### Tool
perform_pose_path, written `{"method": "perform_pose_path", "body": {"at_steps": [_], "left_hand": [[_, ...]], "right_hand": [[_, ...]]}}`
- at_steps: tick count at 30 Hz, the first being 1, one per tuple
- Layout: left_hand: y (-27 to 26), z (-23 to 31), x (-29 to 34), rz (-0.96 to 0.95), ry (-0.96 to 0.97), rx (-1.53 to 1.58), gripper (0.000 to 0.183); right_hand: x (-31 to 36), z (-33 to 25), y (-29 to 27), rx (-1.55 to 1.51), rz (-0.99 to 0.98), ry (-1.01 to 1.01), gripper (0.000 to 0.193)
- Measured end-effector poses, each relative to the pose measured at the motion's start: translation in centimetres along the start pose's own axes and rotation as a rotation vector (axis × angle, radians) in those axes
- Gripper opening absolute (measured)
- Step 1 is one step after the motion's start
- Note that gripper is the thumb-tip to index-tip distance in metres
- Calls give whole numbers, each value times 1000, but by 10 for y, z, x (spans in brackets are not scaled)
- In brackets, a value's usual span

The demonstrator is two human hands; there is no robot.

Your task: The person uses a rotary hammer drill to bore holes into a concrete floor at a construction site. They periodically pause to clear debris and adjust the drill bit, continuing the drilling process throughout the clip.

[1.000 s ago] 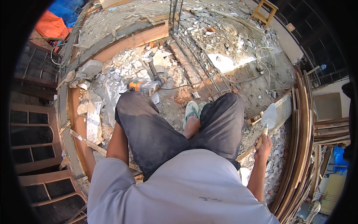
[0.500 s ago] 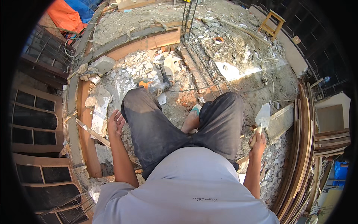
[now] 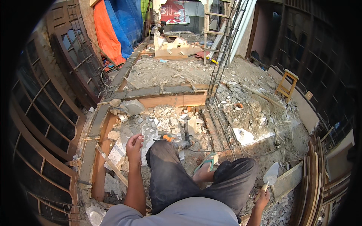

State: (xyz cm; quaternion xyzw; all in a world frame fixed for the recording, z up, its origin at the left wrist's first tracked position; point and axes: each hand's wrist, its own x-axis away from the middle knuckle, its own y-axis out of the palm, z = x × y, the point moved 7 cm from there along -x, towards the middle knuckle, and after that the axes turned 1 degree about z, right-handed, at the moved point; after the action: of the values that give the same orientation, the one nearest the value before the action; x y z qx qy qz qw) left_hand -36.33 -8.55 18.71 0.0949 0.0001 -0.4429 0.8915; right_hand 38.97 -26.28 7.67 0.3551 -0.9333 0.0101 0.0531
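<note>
Beside jagged grey rubble (image 3: pixel 277 211), right fingers (image 3: pixel 265 194) wrap pale-handled, leaf-shaped metal trowel (image 3: pixel 270 176); left fingers (image 3: pixel 136 141) half curled, empty.

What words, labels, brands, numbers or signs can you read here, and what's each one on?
None can be read.
Red and white banner in the background: seems to carry print, too small and blurred to read.
Orange and grey power tool: any marking is too small to read.
Trowel in the right hand: no readable marking.
</note>
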Motion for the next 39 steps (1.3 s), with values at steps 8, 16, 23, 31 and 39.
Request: {"method": "perform_pose_path", "body": {"at_steps": [8, 16, 23, 31, 39], "left_hand": [[113, 69, 39, -202, 159, 195, 22], [291, 36, 159, -1190, -413, 192, 68], [297, 27, 10, -719, -419, 468, 32], [222, -37, -81, -112, -590, 707, 22], [223, -38, -56, -288, -675, 662, 32]], "right_hand": [[18, -120, 45, 103, 33, -410, 44], [93, -220, 284, 302, -524, -809, 49], [120, -170, 433, -14, -593, -914, 50], [-31, 228, 496, 1136, -1185, -34, 57], [-186, 375, 416, 1545, -650, 352, 80]]}}
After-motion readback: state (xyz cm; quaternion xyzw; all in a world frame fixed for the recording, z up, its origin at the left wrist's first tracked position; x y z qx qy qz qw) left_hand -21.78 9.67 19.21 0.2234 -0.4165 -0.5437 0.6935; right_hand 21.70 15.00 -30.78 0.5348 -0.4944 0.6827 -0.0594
